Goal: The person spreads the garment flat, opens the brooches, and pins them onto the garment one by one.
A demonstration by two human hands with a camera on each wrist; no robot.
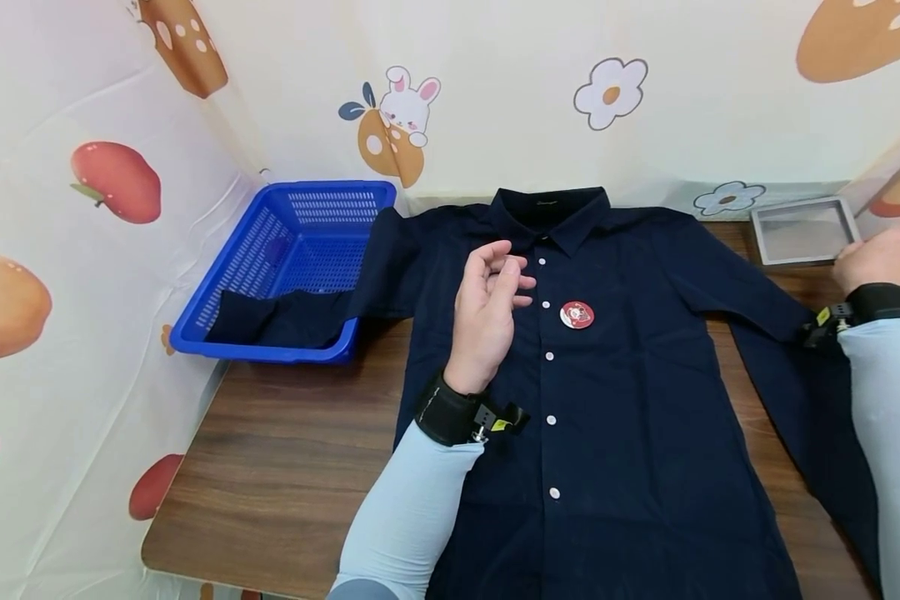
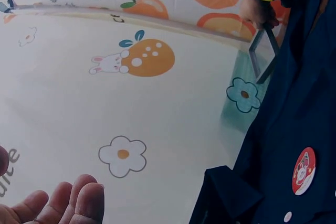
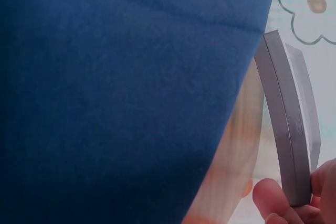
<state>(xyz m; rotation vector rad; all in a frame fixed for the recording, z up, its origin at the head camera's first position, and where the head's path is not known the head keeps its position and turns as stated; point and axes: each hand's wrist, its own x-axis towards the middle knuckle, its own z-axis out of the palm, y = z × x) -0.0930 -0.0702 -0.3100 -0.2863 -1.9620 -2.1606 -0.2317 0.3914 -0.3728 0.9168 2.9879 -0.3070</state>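
Grey-framed case [image 1: 802, 233], pale panel in its face: far right corner of desk [image 1: 307, 433], beyond the shirt's right-hand sleeve [image 1: 817, 400]. Right hand [image 1: 885, 262] grips its near right end; right wrist view shows thumb and fingers pinching one end of the case, a seam running along its side. Whether it rests on the wood or is lifted, cannot tell.

Key relation: case lies just left of the right hand and forward of it, well apart from the left. Right arm clearly nearer. Long axis in head view runs roughly left to right, free end toward the shirt's shoulder, gripped end toward the desk's right side.

Left hand [image 1: 487, 308]: holds nothing, fingers loosely bent, above the shirt front, left of the button line. Near it, across the buttons, a round red badge [image 1: 577, 315] on the chest.

Shirt [image 1: 637, 350]: dark navy, spread front up, collar toward the wall, long axis running from wall to person. Left-hand sleeve [image 1: 390, 267] crosses the rim of a blue basket [image 1: 270, 353]; dark cloth [image 1: 300, 317] in there, apparently that sleeve's end.

Outward: printed wall covering [image 1: 495, 50], fruit, flowers, a rabbit. Light blue sleeves [image 1: 412, 492] on both forearms, black bands [image 1: 446, 410] at the wrists.
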